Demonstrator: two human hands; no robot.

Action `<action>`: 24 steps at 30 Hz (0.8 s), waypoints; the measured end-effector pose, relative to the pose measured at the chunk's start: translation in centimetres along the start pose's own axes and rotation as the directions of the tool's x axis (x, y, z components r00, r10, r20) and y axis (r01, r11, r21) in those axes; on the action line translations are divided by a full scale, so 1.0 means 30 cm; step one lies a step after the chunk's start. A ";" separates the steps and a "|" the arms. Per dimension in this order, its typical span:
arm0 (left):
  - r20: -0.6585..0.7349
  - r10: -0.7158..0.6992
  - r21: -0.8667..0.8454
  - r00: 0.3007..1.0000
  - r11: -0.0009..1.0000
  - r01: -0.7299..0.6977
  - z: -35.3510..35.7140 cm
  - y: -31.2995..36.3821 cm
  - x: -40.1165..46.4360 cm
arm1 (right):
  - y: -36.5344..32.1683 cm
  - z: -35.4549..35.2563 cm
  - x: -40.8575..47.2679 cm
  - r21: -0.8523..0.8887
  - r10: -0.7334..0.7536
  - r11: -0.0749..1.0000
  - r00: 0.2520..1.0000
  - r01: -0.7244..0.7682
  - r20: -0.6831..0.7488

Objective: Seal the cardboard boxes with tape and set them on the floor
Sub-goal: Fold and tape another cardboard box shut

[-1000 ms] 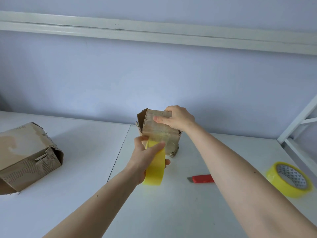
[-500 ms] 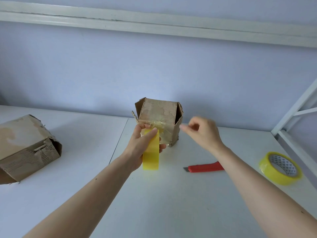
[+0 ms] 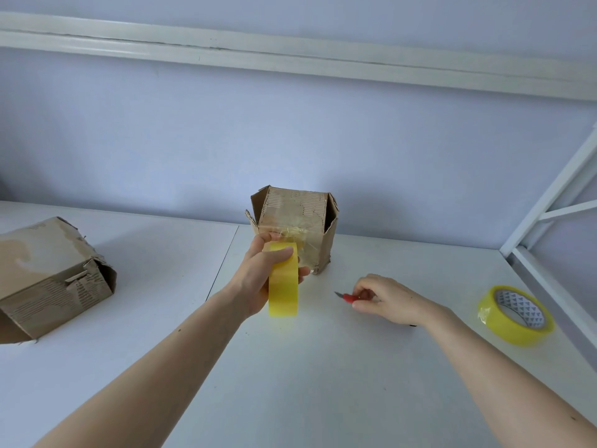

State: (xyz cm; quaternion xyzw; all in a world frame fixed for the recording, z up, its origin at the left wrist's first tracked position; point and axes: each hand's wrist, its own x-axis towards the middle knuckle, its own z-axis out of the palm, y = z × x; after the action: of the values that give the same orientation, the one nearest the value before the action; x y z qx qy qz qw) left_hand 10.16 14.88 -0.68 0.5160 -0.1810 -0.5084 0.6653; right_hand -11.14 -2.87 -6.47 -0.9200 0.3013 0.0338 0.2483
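Tape drawn across the small box, the cutter just being picked up.

The left hand [image 3: 258, 279] grips a yellow tape roll [image 3: 283, 287] close against the small cardboard box [image 3: 295, 227], clear tape stretched onto its front; the right hand [image 3: 384, 299] closes its fingers round the red cutter [image 3: 347, 297] on the white table [image 3: 323, 367]; the strip looks uncut, a side flap stands open; the second box [image 3: 51, 276] lies at the left, a spare roll [image 3: 515, 315] at the right; neither box is on the floor yet.
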 end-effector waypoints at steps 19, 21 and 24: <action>0.023 -0.008 0.048 1.000 0.999 0.007 -0.013 0.002 -0.014 | -0.492 -0.133 0.117 -0.188 -0.149 0.980 0.864 0.065 -0.481; 0.029 -0.013 0.045 0.999 0.999 0.012 -0.017 0.003 -0.014 | -0.499 -0.139 0.138 -0.257 -0.142 0.966 0.862 0.014 -0.486; 0.037 -0.037 0.014 0.999 0.999 0.037 -0.019 0.002 -0.017 | -0.496 -0.151 0.165 -0.264 -0.117 0.964 0.843 -0.031 -0.524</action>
State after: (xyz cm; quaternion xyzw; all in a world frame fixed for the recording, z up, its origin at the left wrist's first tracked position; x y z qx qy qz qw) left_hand 10.41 15.59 -0.72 0.5143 -0.1870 -0.5288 0.6488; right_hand 1.00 2.66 2.96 -0.9239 0.3305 -0.1902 0.0312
